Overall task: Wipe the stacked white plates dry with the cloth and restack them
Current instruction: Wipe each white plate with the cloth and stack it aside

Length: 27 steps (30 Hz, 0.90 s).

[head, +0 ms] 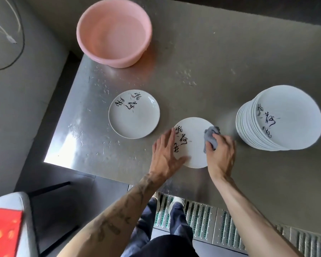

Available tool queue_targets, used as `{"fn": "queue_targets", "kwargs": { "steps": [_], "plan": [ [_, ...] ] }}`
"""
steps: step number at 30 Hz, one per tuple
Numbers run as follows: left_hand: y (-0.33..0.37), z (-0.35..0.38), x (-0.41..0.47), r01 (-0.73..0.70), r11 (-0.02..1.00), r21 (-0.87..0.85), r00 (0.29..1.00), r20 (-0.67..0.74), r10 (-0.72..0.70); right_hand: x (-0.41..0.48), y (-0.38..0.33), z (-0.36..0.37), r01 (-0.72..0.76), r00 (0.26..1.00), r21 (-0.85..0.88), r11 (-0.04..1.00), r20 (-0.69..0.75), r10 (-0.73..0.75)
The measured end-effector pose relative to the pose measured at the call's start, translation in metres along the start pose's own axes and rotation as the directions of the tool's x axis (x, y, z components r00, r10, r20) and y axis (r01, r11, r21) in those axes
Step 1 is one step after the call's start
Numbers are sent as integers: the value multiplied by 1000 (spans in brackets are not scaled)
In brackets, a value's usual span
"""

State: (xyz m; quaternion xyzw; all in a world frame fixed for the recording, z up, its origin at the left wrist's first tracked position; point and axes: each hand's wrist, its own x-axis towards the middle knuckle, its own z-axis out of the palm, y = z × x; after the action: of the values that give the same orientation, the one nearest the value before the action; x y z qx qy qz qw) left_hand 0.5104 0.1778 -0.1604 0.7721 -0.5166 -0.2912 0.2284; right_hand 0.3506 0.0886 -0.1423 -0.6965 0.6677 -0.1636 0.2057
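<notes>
The round white ceramic plate [193, 145] lay on the steel tabletop [230, 62], my left hand [165, 152] flat on its nine o'clock rim, my right hand [220, 156] clutching the grey cloth [211, 135] at three o'clock, with the lone white plate [133, 115], probably the restack spot, at ten o'clock, nearer my left.

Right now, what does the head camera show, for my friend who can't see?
A right hand presses a grey cloth on a white plate; the left hand steadies it. A plate stack stands right, a pink basin behind.
</notes>
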Motion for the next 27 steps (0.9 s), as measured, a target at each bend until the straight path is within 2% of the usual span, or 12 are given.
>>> {"fn": "queue_targets", "kwargs": {
  "steps": [3, 5, 8, 11, 12, 16, 22, 27],
  "plan": [
    [-6, 2, 2, -30, 999, -12, 1000, -1, 30, 16, -16, 10, -33, 996, 52, 998, 79, 29],
    [-9, 2, 6, -42, 999, -18, 999, 6, 42, 27, -35, 18, 5, 996, 87, 996, 93, -13],
    [-17, 3, 7, -71, 998, -2, 998, -1, 71, 21, -57, 31, 163, 969, 121, 979, 165, -181],
    [-24, 6, 6, -132, 990, 38, 991, -23, 133, 2, -51, 32, 331, 895, 109, 937, 277, -349],
    [-25, 8, 5, -136, 989, 57, 990, -25, 138, 3, -47, 30, 345, 888, 107, 932, 284, -361],
    [-26, 13, 4, -107, 984, 144, 993, -42, 115, 25, -45, 28, 226, 949, 70, 972, 210, -236],
    [-25, 21, 5, -116, 967, 228, 986, -88, 139, -18, -31, 20, 371, 860, 157, 916, 314, -402],
    [-27, 23, 5, -115, 964, 238, 985, -96, 141, 19, -35, 24, 413, 875, 100, 905, 230, -425]
  ]
}}
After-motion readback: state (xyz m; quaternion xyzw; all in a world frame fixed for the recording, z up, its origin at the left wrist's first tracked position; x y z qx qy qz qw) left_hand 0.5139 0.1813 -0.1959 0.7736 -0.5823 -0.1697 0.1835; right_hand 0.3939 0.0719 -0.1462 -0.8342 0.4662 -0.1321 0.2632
